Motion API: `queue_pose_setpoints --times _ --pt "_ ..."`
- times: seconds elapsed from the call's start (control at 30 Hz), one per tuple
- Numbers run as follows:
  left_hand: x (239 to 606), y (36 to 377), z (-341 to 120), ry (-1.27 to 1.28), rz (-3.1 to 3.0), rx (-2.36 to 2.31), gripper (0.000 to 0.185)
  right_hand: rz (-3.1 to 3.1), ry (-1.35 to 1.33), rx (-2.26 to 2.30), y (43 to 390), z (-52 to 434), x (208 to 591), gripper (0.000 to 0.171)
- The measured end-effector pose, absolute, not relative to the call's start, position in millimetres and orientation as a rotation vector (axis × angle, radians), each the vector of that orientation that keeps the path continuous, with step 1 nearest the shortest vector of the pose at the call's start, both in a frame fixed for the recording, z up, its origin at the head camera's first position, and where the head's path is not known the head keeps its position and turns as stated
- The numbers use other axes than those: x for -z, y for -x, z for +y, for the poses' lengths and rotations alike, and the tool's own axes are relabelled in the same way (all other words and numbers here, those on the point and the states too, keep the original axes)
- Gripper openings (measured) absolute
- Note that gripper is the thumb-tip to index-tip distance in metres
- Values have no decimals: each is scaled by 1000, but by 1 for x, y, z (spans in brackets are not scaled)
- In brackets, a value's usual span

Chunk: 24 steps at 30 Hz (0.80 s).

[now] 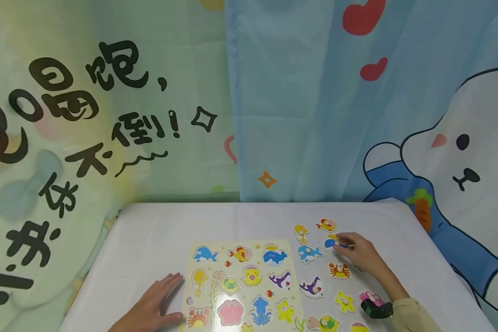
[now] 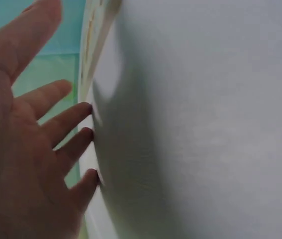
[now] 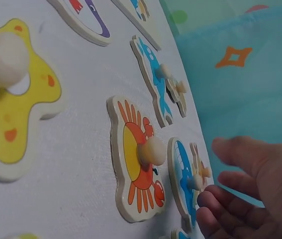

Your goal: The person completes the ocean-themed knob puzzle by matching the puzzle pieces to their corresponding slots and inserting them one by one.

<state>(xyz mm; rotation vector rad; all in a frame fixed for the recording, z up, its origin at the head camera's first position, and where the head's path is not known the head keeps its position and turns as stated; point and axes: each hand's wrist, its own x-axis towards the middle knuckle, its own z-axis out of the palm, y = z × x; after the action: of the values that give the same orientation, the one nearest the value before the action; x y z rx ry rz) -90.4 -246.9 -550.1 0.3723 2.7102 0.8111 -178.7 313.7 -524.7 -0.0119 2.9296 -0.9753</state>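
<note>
My left hand (image 1: pixel 153 302) rests on the white table just left of the puzzle board (image 1: pixel 249 249), its fingers spread; the left wrist view shows nothing in its palm. My right hand (image 1: pixel 361 251) reaches over a blue whale piece (image 1: pixel 329 245). In the right wrist view, the thumb stands apart from the fingers (image 3: pixel 225 209), which come close to the whale's round wooden knob (image 3: pixel 194 182) without a visible pinch. Near it lie an orange crab piece (image 1: pixel 339 270), a blue dolphin piece (image 1: pixel 309 253) and a red-and-yellow fish piece (image 1: pixel 327 225).
More knobbed pieces lie right of the board: a seahorse (image 1: pixel 301 234), a purple whale-like piece (image 1: pixel 312 288), a yellow starfish (image 1: pixel 345 302) and a turtle (image 1: pixel 328 323). A dark wrist strap (image 1: pixel 375 309) sits on the right wrist. Printed curtains (image 1: pixel 290 138) hang behind the table.
</note>
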Motion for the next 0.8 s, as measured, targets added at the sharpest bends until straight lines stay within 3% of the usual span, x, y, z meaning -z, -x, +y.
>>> queue_pose_setpoints --times 0.3,0.8 --pt "543 97 -245 -553 2684 -799 91 2863 -108 1005 186 323 535 40" --pt "543 99 -246 -456 2663 -776 97 2879 -131 976 195 323 545 32"
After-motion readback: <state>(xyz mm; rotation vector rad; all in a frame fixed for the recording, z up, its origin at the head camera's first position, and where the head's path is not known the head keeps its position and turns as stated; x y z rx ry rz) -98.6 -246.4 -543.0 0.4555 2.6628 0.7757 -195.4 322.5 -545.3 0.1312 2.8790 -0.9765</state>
